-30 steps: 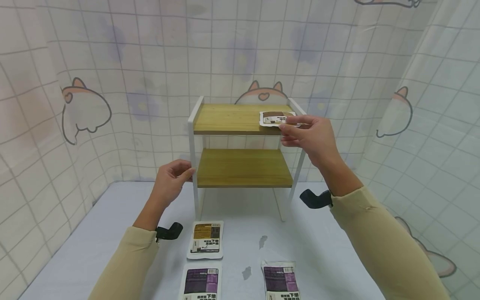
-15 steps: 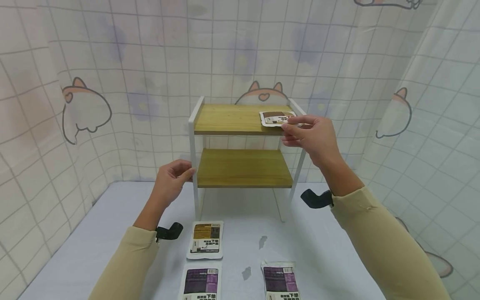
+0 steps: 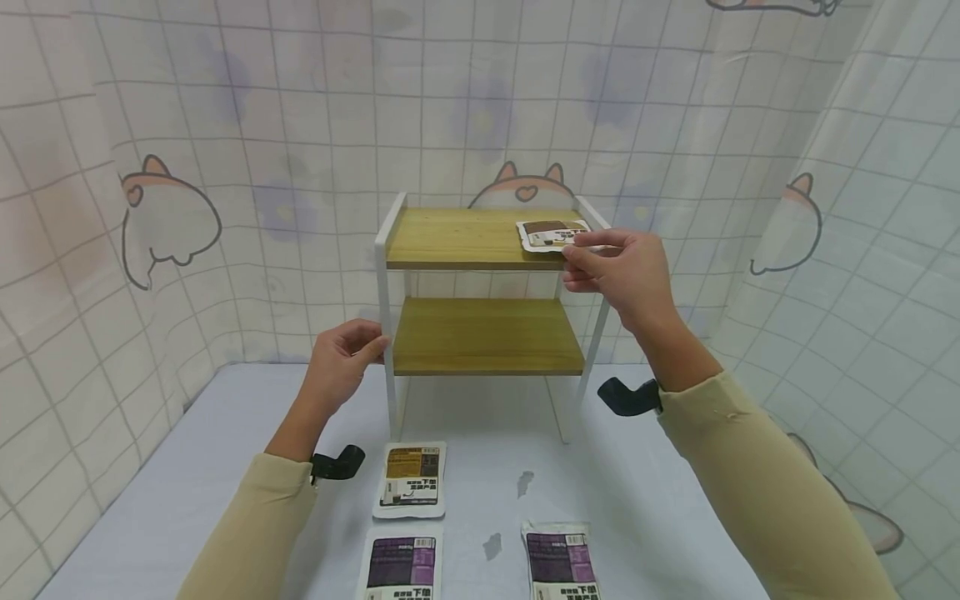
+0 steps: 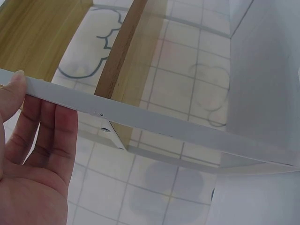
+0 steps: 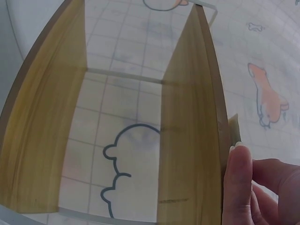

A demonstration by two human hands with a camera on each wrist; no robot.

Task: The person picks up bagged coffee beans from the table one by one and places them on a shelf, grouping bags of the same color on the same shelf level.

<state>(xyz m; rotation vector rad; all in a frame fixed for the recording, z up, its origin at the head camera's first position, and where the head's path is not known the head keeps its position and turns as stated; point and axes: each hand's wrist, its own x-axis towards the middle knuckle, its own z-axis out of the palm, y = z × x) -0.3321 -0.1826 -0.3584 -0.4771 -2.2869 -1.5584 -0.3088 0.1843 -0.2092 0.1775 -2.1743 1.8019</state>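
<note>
The left hand (image 3: 339, 367) pinches the left post of a white-framed, two-tier wooden shelf (image 3: 487, 333); the right hand (image 3: 628, 279) pinches a flat, white-edged, brown-labelled packet (image 3: 546, 237) at the upper tier's right front. Both grips stay nearly unchanged, so placement seems unfinished.

Flat white brown-labelled packet (image 3: 543, 234) partly hidden behind the right hand (image 3: 621, 273), left purple-labelled white packet (image 3: 402, 565) and right purple-labelled white packet (image 3: 561, 562) cut off by the head view's bottom edge, fine print on the yellow-labelled white packet (image 3: 411, 478) too small to read
</note>
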